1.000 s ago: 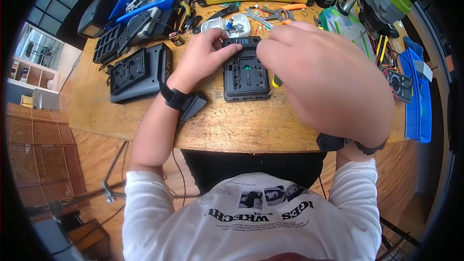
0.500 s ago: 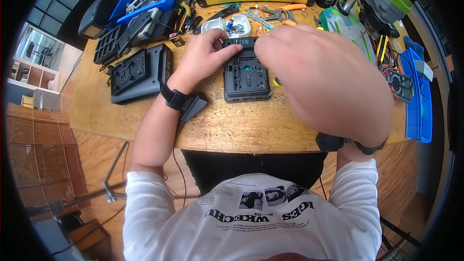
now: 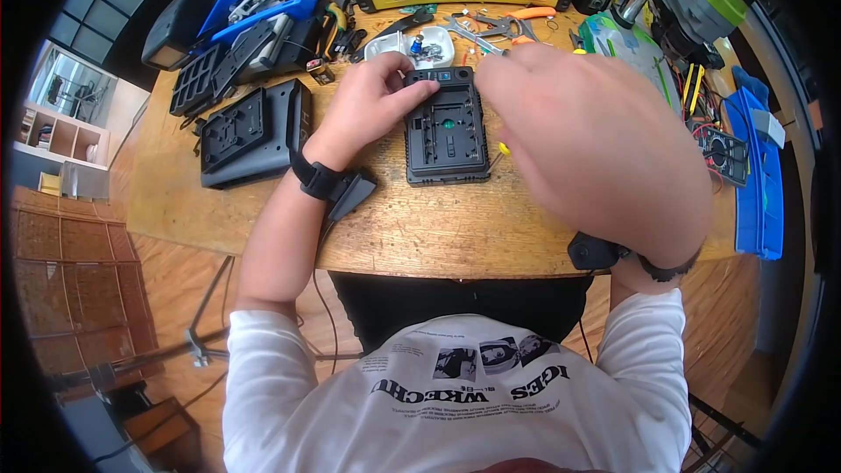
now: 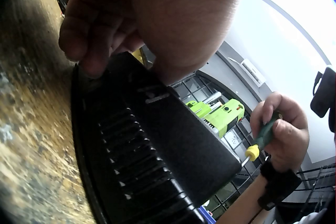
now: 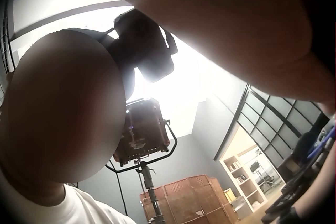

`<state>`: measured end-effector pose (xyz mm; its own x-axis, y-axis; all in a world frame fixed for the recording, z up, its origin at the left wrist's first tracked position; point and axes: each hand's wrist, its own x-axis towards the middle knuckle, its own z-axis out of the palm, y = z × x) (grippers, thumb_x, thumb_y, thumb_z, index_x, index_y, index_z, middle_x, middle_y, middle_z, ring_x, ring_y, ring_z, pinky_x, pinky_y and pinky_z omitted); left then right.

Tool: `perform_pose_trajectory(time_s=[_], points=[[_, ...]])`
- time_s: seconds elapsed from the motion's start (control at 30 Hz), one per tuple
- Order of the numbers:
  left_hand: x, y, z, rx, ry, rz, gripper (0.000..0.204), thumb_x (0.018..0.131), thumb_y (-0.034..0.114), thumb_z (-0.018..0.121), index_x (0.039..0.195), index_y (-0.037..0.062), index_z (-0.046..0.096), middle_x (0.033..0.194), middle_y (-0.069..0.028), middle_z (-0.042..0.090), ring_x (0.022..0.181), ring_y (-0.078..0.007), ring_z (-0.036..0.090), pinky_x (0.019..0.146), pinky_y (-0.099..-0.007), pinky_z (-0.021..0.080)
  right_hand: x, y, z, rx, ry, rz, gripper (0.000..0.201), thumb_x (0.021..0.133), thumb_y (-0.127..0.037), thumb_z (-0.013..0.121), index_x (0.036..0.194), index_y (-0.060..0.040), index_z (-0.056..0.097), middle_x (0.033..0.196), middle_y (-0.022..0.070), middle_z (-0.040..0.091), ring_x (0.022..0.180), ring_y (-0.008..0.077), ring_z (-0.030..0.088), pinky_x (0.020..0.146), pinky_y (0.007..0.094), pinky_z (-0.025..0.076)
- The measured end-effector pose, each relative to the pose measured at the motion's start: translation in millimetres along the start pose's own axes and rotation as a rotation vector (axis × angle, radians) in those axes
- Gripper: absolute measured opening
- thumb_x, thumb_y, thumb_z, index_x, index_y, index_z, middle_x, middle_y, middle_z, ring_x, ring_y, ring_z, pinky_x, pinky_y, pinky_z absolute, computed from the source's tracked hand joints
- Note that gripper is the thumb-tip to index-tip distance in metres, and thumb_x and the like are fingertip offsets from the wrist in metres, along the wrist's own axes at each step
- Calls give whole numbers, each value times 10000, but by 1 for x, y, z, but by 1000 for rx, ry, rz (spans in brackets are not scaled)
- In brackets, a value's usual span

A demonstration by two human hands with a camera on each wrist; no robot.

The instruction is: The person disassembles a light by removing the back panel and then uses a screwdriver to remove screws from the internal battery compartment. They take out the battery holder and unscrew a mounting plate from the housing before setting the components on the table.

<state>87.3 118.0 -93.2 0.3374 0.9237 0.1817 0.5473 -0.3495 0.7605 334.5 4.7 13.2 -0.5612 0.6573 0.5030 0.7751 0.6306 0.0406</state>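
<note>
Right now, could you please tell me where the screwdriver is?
The screwdriver is gripped in the right hand, toward the right side of the left wrist view, where it appears just beside the black case.

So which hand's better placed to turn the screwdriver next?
Right, I'd say: the right hand grips the screwdriver, its shaft pointing at the black housing. The left hand holds the housing's far left corner, so seems better suited to steadying it.
</note>
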Motion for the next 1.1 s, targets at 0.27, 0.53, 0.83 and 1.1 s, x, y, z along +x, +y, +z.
perform_pose_trajectory(time_s=[0.27, 0.53, 0.83, 1.1], points=[[0, -1, 1, -13, 3, -13, 452, 854, 370, 840, 995, -40, 713, 665, -90, 645, 596, -165, 599, 573, -324, 475, 14, -4, -14, 61, -164, 24, 171, 829, -41, 666, 988, -30, 603, 951, 145, 631, 830, 376, 657, 719, 476, 517], [0, 0, 1, -5, 2, -17, 462, 854, 372, 838, 1009, -46, 716, 670, -97, 650, 601, -176, 610, 581, -326, 484, 9, -5, -9, 100, -83, 21, 228, 809, -73, 698, 1019, -38, 615, 881, 136, 632, 829, 377, 660, 710, 475, 518], [0, 1, 0, 13, 5, -12, 469, 854, 376, 837, 1010, -50, 718, 673, -102, 652, 600, -183, 614, 580, -328, 486, -1, -5, 0, 108, 15, 63, 249, 786, -62, 703, 1020, -39, 622, 917, 141, 643, 887, 371, 655, 732, 468, 521], [0, 0, 0, -2, 5, 2, 468, 853, 377, 838, 1004, -49, 716, 667, -99, 648, 594, -179, 606, 575, -326, 482, 9, -13, -15, 117, -149, 116, 231, 784, -57, 676, 1008, -40, 627, 921, 138, 643, 879, 369, 653, 724, 463, 522]])
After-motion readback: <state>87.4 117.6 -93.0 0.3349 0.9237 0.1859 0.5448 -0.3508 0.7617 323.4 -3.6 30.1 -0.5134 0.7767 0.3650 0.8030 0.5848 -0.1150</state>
